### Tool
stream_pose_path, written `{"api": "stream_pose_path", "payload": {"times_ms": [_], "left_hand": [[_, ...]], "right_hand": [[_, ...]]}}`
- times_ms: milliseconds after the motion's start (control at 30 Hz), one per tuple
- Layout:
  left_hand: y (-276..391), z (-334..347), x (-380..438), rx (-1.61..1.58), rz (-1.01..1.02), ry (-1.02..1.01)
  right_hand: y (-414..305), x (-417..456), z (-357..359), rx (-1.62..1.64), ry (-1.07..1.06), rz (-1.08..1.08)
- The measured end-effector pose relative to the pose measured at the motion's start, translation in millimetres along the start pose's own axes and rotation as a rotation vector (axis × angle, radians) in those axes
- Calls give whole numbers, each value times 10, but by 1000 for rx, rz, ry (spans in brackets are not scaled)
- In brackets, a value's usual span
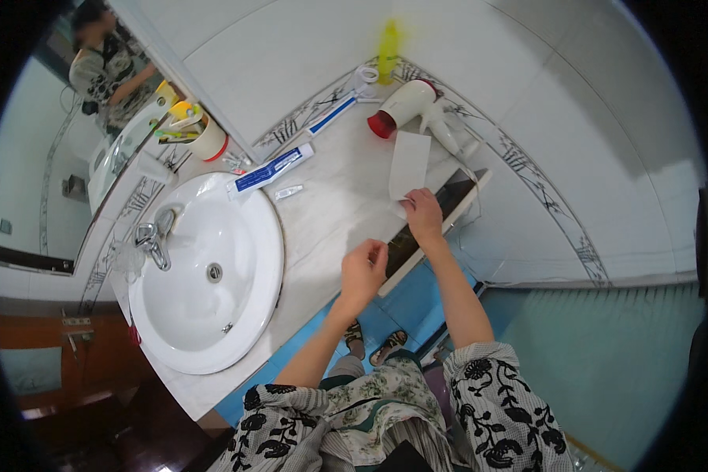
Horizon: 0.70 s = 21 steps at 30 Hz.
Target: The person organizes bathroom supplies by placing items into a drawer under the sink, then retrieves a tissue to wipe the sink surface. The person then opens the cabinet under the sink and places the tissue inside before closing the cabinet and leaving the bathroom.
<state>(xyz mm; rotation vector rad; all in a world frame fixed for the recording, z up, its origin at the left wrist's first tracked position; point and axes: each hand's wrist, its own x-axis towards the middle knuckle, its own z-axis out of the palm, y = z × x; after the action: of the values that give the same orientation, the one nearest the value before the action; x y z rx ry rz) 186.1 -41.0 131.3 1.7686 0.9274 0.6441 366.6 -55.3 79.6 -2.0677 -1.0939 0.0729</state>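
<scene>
My right hand pinches the lower end of a white paper strip over the marble-look countertop. Beyond its fingers the strip stretches up beside the hair dryer, which is white with a red nozzle. Closer to the sink, my left hand hovers at the counter's front edge with its fingers curled together. Whether anything small sits between those fingertips is hidden. An open drawer juts out below the counter, its dark inside partly covered by both hands.
A white oval washbasin with a chrome faucet is at left. Around it lie a toothpaste tube, a small clear-white packet and a cup of toiletries. Toward the corner are a blue-and-white strip and a yellow bottle.
</scene>
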Motion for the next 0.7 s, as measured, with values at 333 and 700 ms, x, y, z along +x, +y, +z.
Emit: {"api": "stream_pose_path", "payload": {"times_ms": [333,700], "left_hand": [[212,-243,43,-817,-441,-279],[476,-23,-968,-398,-259,-601]], "right_hand": [[-860,-1469,-697,373,-144,-154],[-735,-1919,-1129,907,0,570]]}}
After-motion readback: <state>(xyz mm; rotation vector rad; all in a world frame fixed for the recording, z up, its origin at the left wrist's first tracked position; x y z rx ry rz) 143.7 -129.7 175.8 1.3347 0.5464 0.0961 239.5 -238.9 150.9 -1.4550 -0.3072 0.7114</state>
